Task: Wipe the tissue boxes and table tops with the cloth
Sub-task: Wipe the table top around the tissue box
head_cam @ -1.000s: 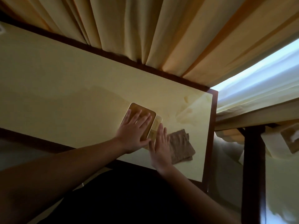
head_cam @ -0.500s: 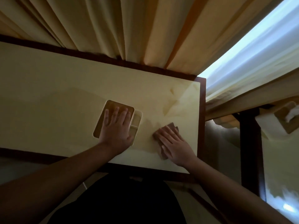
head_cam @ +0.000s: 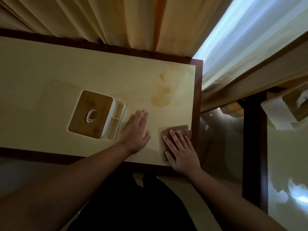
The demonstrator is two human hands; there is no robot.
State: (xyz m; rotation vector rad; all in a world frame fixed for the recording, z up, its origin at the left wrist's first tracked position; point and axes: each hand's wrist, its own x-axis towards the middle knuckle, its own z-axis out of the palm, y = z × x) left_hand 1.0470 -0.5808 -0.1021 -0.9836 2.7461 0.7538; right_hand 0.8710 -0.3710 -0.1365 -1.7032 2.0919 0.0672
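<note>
Right hand (head_cam: 182,151) is pressing flat on one brown woven cloth (head_cam: 175,130); left hand (head_cam: 135,133) is lying flat, empty, on the glossy desk (head_cam: 50,72) beside one wood-lidded tissue box (head_cam: 93,113).

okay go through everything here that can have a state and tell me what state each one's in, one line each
Cloth: flat on the table, under the right hand.
Right hand: open, pressing the cloth.
Left hand: open, flat on the table.
Tissue box: upright, tissue showing.
Table: stained near its right end.
Curtain: drawn.

Half-seen things at the table's near right corner

The right hand (head_cam: 181,151) covers most of the cloth (head_cam: 175,130); the table (head_cam: 50,72) runs off the left edge; the second tissue box (head_cam: 290,107) is cut by the right edge, blurred.
</note>
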